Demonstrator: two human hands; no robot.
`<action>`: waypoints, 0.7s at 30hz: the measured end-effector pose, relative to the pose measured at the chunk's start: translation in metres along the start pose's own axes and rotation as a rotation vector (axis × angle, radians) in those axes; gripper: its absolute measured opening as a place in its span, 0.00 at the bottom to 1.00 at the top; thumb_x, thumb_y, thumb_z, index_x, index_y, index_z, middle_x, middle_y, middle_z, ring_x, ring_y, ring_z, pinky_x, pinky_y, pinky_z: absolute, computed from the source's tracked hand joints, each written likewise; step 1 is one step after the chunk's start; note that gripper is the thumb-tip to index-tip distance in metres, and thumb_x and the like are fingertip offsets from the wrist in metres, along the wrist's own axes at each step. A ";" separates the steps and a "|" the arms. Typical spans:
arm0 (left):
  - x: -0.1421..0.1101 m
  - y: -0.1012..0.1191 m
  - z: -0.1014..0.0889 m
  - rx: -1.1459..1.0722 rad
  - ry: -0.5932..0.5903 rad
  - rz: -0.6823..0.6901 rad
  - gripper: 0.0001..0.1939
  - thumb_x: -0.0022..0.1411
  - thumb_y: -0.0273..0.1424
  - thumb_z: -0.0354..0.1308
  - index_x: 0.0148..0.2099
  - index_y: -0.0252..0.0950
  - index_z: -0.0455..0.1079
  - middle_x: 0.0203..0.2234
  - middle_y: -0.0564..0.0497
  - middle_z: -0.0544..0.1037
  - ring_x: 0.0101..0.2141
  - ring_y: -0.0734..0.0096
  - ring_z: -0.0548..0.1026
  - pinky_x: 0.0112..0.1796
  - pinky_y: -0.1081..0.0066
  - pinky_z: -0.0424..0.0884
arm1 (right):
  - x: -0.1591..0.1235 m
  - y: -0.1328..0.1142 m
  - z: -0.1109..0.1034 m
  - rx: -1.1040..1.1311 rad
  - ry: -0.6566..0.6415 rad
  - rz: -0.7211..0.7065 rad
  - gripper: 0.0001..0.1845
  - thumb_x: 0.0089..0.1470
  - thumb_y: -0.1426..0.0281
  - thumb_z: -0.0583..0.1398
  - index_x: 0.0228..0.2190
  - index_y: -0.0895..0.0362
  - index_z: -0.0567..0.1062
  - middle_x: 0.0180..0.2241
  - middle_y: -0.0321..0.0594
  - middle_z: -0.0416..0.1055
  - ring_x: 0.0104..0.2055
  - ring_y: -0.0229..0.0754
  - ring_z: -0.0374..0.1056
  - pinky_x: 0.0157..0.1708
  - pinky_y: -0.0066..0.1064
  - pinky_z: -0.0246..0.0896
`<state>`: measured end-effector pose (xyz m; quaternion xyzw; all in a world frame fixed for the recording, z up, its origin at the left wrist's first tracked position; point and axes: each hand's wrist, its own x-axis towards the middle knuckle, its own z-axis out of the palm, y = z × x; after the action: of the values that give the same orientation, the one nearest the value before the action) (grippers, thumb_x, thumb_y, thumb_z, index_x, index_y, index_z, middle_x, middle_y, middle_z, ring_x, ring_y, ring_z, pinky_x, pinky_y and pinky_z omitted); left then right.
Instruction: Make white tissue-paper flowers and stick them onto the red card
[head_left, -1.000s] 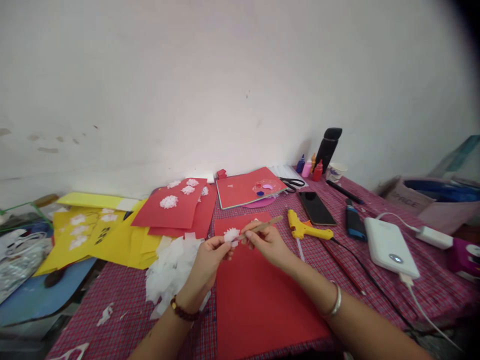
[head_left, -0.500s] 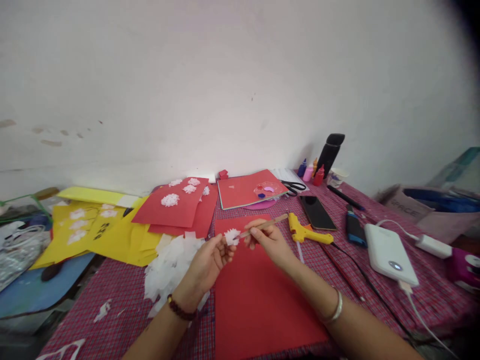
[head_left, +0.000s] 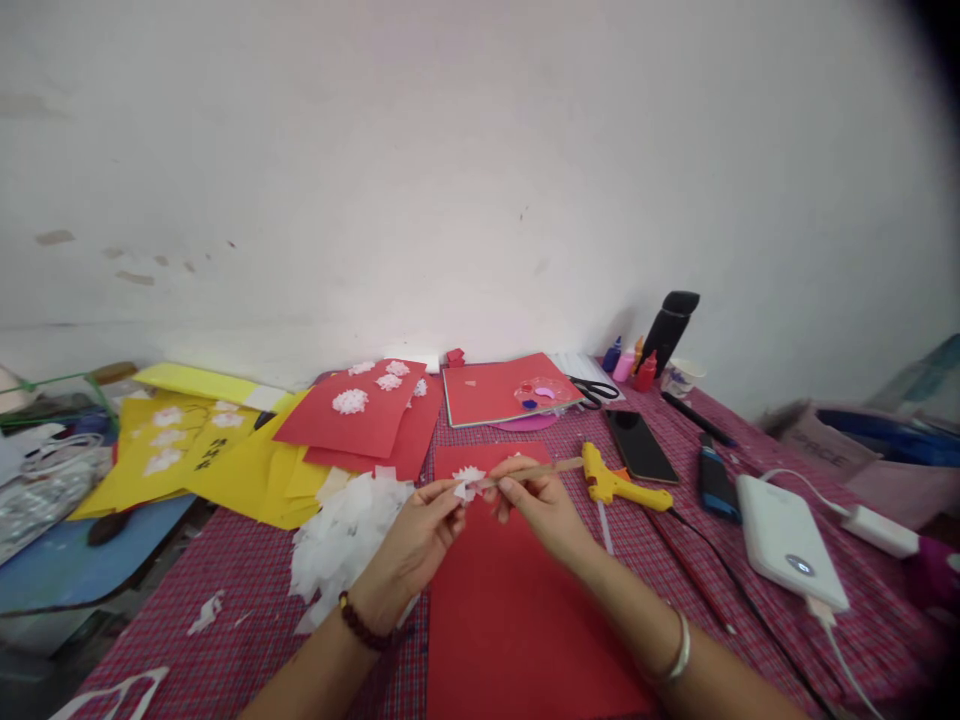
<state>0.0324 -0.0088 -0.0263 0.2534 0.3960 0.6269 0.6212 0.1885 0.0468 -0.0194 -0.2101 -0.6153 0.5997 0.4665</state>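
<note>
Over the red paper sheet (head_left: 517, 610), my left hand (head_left: 421, 530) pinches the edge of a small fringed white paper flower (head_left: 469, 478) between thumb and fingertips. My right hand (head_left: 541, 508) is closed round a thin wooden stick (head_left: 551, 468). Its left tip meets the flower, while its other end points toward the glue gun. The exact contact at the tip is too small to make out. Left of my left hand lies a heap of white tissue paper pieces (head_left: 345, 540).
A yellow glue gun (head_left: 619, 488) lies right of my right hand, its cord running forward. Beyond are a phone (head_left: 641, 445), a power bank (head_left: 791, 545), scissors (head_left: 596, 390) and paint bottles (head_left: 626, 363). Red cards with white flowers (head_left: 352, 425) and yellow papers (head_left: 255, 475) lie at left.
My left fingers loosened from the flower half a second ago and now pinch it again. The stick has tilted flatter, its rear end lower and further right. The camera view has shifted slightly.
</note>
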 end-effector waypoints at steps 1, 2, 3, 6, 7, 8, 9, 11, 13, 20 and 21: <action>0.000 0.001 0.000 -0.023 -0.009 -0.001 0.07 0.46 0.25 0.65 0.31 0.34 0.74 0.23 0.55 0.74 0.23 0.82 0.68 0.26 0.80 0.64 | 0.000 0.000 0.001 -0.010 -0.001 -0.003 0.09 0.51 0.64 0.59 0.32 0.57 0.71 0.24 0.36 0.70 0.20 0.33 0.64 0.20 0.27 0.61; 0.000 0.002 0.000 -0.045 -0.019 -0.002 0.07 0.45 0.24 0.65 0.32 0.34 0.74 0.24 0.54 0.75 0.23 0.82 0.68 0.26 0.80 0.65 | -0.001 -0.001 0.001 -0.021 -0.001 -0.006 0.09 0.51 0.64 0.58 0.32 0.56 0.71 0.25 0.36 0.70 0.20 0.33 0.65 0.21 0.27 0.61; 0.000 0.002 0.001 -0.062 -0.030 -0.004 0.08 0.45 0.24 0.65 0.32 0.34 0.74 0.24 0.54 0.75 0.23 0.82 0.69 0.26 0.81 0.65 | -0.002 -0.001 0.001 -0.032 -0.001 -0.008 0.08 0.52 0.64 0.58 0.32 0.56 0.71 0.25 0.36 0.70 0.20 0.33 0.64 0.21 0.27 0.61; 0.000 0.004 0.000 -0.089 -0.068 -0.020 0.09 0.48 0.25 0.65 0.35 0.32 0.74 0.25 0.52 0.75 0.24 0.82 0.70 0.27 0.81 0.67 | -0.004 -0.001 0.001 -0.081 -0.019 -0.030 0.07 0.53 0.65 0.57 0.33 0.55 0.71 0.26 0.36 0.69 0.21 0.33 0.64 0.22 0.27 0.61; 0.000 0.004 -0.001 -0.094 -0.081 -0.029 0.08 0.49 0.26 0.64 0.35 0.31 0.74 0.25 0.52 0.75 0.25 0.82 0.70 0.28 0.82 0.67 | -0.005 -0.001 0.001 -0.113 -0.033 -0.047 0.07 0.54 0.66 0.57 0.33 0.55 0.71 0.27 0.37 0.69 0.23 0.34 0.64 0.23 0.27 0.61; 0.000 0.003 -0.001 -0.097 -0.090 -0.039 0.08 0.50 0.27 0.63 0.36 0.31 0.74 0.25 0.51 0.75 0.25 0.82 0.70 0.28 0.82 0.68 | -0.006 -0.001 0.001 -0.151 -0.053 -0.066 0.07 0.54 0.66 0.56 0.34 0.54 0.72 0.28 0.37 0.69 0.24 0.34 0.64 0.24 0.27 0.61; 0.000 0.003 -0.002 -0.100 -0.094 -0.050 0.08 0.51 0.27 0.63 0.36 0.31 0.74 0.25 0.51 0.75 0.25 0.82 0.71 0.28 0.82 0.68 | -0.007 -0.002 0.001 -0.193 -0.075 -0.086 0.07 0.55 0.67 0.55 0.34 0.54 0.72 0.28 0.37 0.69 0.25 0.34 0.64 0.25 0.28 0.61; -0.001 0.002 -0.002 -0.101 -0.100 -0.066 0.06 0.52 0.27 0.62 0.35 0.31 0.74 0.24 0.52 0.74 0.25 0.83 0.70 0.27 0.83 0.67 | -0.009 -0.002 0.001 -0.262 -0.116 -0.114 0.08 0.56 0.68 0.54 0.34 0.54 0.73 0.28 0.38 0.68 0.26 0.35 0.64 0.26 0.28 0.61; -0.002 0.002 -0.002 -0.088 -0.110 -0.073 0.06 0.53 0.27 0.62 0.35 0.31 0.74 0.24 0.53 0.74 0.25 0.83 0.70 0.27 0.84 0.66 | -0.010 -0.002 0.001 -0.280 -0.121 -0.114 0.08 0.56 0.68 0.54 0.34 0.54 0.73 0.28 0.38 0.69 0.27 0.35 0.64 0.27 0.28 0.61; -0.005 0.007 0.001 0.064 -0.211 -0.041 0.12 0.55 0.30 0.59 0.42 0.31 0.73 0.30 0.47 0.76 0.28 0.78 0.71 0.31 0.78 0.67 | -0.004 0.000 0.003 -0.114 0.046 -0.015 0.08 0.51 0.65 0.59 0.32 0.56 0.73 0.25 0.37 0.70 0.19 0.34 0.64 0.20 0.27 0.61; -0.005 0.007 0.001 0.088 -0.204 -0.036 0.12 0.55 0.30 0.59 0.42 0.32 0.73 0.30 0.47 0.76 0.27 0.78 0.71 0.30 0.78 0.67 | -0.003 0.000 0.002 -0.111 0.062 -0.014 0.08 0.50 0.64 0.59 0.31 0.56 0.73 0.24 0.37 0.70 0.19 0.34 0.64 0.19 0.27 0.61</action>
<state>0.0293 -0.0134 -0.0191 0.3357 0.3624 0.5685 0.6579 0.1882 0.0429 -0.0201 -0.2499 -0.6341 0.5547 0.4772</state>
